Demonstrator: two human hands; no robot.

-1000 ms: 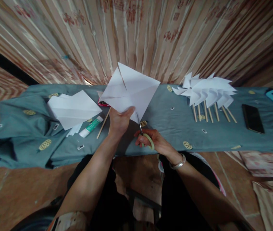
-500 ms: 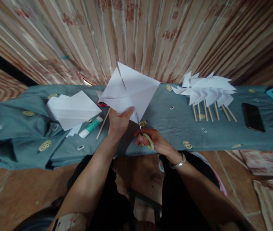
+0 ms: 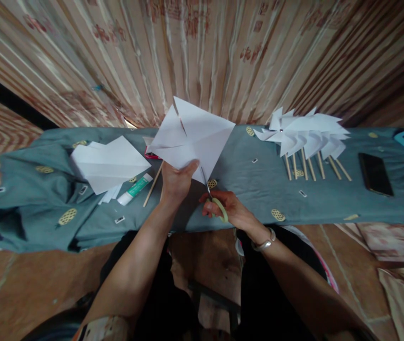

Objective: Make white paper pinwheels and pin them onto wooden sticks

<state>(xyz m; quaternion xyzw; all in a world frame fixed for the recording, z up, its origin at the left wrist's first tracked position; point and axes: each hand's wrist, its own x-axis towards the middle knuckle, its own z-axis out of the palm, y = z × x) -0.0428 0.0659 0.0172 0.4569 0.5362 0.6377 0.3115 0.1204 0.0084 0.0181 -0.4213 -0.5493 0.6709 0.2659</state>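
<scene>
The left hand point(image 3: 176, 183) grips the slit white sheet point(image 3: 207, 130) above the desk point(image 3: 252, 194); the right hand point(image 3: 232, 208) holds scissors point(image 3: 221, 206) at the sheet's near corner. Left of the sheet lies a green-and-white tube point(image 3: 135, 190); right of it, pinwheels point(image 3: 307, 130).

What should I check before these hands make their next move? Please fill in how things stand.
1. Left hand gripping the white sheet: ok.
2. Right hand holding the scissors: ok.
3. Blades at the sheet's near corner: ok.
4. Left thumb safely clear of the blades: cannot tell; it's close beside them.
5. Paper pinwheels away from the scissors: ok, off to the right.
</scene>
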